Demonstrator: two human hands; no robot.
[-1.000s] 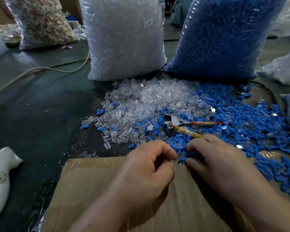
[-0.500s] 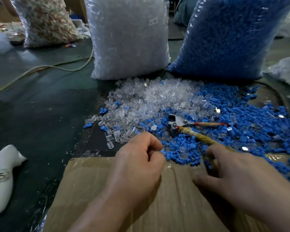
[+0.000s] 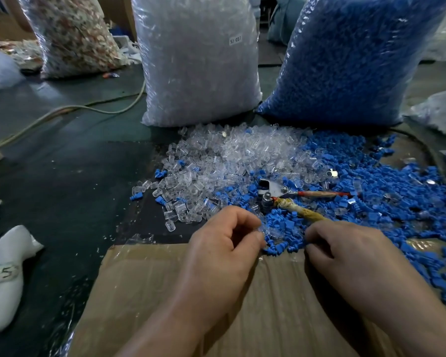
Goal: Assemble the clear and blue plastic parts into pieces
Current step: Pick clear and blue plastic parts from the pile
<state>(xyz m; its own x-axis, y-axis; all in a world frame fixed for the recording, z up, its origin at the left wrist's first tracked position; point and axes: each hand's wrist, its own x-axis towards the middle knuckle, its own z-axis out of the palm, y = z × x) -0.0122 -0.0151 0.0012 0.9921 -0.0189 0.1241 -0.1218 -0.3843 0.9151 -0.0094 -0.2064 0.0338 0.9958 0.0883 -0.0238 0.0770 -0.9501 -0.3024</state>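
Pliers (image 3: pixel 276 193) lie on parts heap (image 3: pixel 242 161), behind cardboard (image 3: pixel 276 305).

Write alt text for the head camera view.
The left hand pinches a clear part beside the curled right hand, above cardboard at the edge of heaped clear parts and blue parts. A clear-parts bag and a blue-parts bag stand behind.

left: wide room over dark floor (image 3: pixel 62 181), thin cable (image 3: pixel 62 109) at back | near: flat cardboard (image 3: pixel 152 292), open | ahead: clear pile (image 3: pixel 229 155), blue pile (image 3: pixel 386 202), tool (image 3: pixel 273 190) in the way | back: clear bag (image 3: pixel 198 63), blue bag (image 3: pixel 350 63) block
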